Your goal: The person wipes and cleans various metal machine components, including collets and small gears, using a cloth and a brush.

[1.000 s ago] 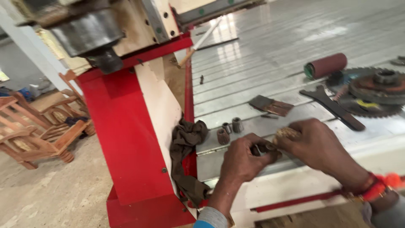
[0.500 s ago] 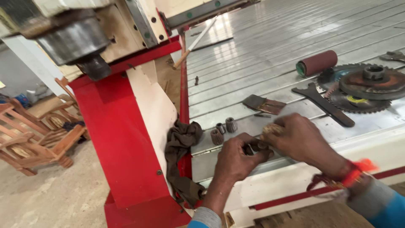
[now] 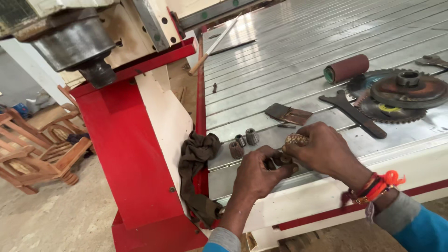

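- Left hand [image 3: 255, 173] closed in a narrow grip on a small dark metal part [image 3: 272, 163], held at the near edge of the slotted metal surface [image 3: 289, 56], just above it.
- Right hand [image 3: 324, 151] closed too, pinching a short knurled brass-coloured piece [image 3: 297, 139] between thumb and fingers, touching or almost touching the dark part; exact join hidden by the fingers.
- Judged by look: both pieces small, rigid, metal, light for their size, not fragile, but easy to drop; smooth sides probably a little slippery, maybe oily.
- Best hold, as judgement: on the knurled band of the brass-coloured piece with the fingertips, and around the body of the dark part, not on its end.
- Just beside the left hand, resting on the surface: three small collets [image 3: 243, 142], upright, close together, apart from the hands.
- Further back: folded sandpaper pieces [image 3: 287, 113], a flat black spanner [image 3: 354, 112], a red-brown sanding sleeve [image 3: 347, 68], a rusty sprocket [image 3: 408, 89] lying on toothed saw blades [image 3: 387, 109].
- Dark rag [image 3: 198, 158] hanging over the red edge of the machine, left of the hands.
- Against the earlier views: hands in the same place at the near edge, same pinching hold kept; the brass-coloured piece now a bit more exposed above the right fingers; camera view shifted slightly, nothing on the surface moved.
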